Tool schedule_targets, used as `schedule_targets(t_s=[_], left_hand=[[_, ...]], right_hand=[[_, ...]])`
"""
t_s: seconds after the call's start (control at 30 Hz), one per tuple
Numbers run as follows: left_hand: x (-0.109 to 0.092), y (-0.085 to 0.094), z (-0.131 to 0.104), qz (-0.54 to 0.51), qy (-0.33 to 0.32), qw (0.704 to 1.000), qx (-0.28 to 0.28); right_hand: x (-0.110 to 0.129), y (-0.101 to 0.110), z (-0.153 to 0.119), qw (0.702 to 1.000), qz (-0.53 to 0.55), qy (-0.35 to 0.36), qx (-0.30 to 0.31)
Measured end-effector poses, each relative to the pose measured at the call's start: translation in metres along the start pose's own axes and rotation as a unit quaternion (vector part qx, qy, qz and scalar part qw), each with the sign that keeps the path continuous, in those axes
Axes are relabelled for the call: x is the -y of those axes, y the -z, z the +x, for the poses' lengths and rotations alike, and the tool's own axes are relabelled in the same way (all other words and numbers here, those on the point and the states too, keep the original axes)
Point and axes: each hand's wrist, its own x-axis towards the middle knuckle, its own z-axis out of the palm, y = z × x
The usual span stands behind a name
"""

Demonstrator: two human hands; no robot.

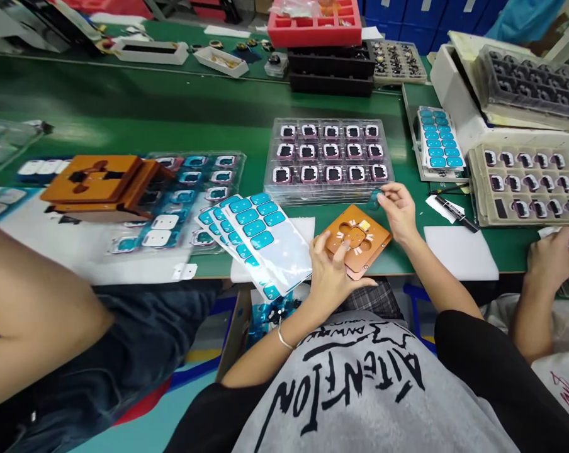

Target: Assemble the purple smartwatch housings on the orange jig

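In front of me an orange fixture block [371, 235] lies tilted at the table's front edge, with round recesses and a raised centre plate. My left hand [330, 272] grips it, fingers over its left side and top, thumb stretched along the front. Just above its far right corner, my right hand [398, 212] pinches a small teal film sticker [374, 199] between thumb and fingertips. Left of the block, fanned sheets [284, 251] carry several teal stickers. Behind it stands a stack of clear trays [329, 189] holding white-framed parts with dark centres.
Another orange fixture [93, 179] sits at left near a co-worker's arm [34, 289]. A beige parts tray [525, 182], teal sticker sheets [439, 138] and a black pen [457, 212] lie right, near another co-worker's hand [551, 261]. A red bin [315, 28] stands at the back.
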Motion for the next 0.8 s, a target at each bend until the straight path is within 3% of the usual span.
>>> schedule_targets(t_s=[0.1, 0.3, 0.43, 0.53, 0.63, 0.73, 0.8], left_hand=[[-0.008, 0.003, -0.001, -0.008, 0.019, 1.0, -0.016], [-0.01, 0.001, 0.0, -0.002, 0.011, 0.999, -0.034], [-0.013, 0.002, -0.003, 0.1, 0.013, 0.995, -0.011], [-0.01, 0.017, -0.003, 0.101, -0.033, 0.993, 0.057], [-0.005, 0.036, 0.0, 0.097, -0.043, 0.988, 0.112], [-0.003, 0.05, 0.002, 0.092, -0.009, 0.989, 0.115], [0.001, 0.059, 0.002, 0.068, 0.012, 0.994, 0.087]], right_hand=[[0.009, 0.005, -0.01, 0.999, -0.025, 0.034, -0.027], [0.0, 0.008, -0.041, 0.997, -0.072, 0.0, -0.035], [-0.011, -0.002, -0.024, 0.992, -0.087, 0.044, -0.08], [-0.014, -0.017, 0.004, 0.989, -0.096, 0.079, -0.086], [-0.008, -0.03, 0.018, 0.988, -0.111, 0.106, -0.004], [0.008, -0.031, 0.015, 0.972, -0.136, 0.086, 0.172], [0.022, -0.026, 0.012, 0.943, -0.154, 0.059, 0.29]])
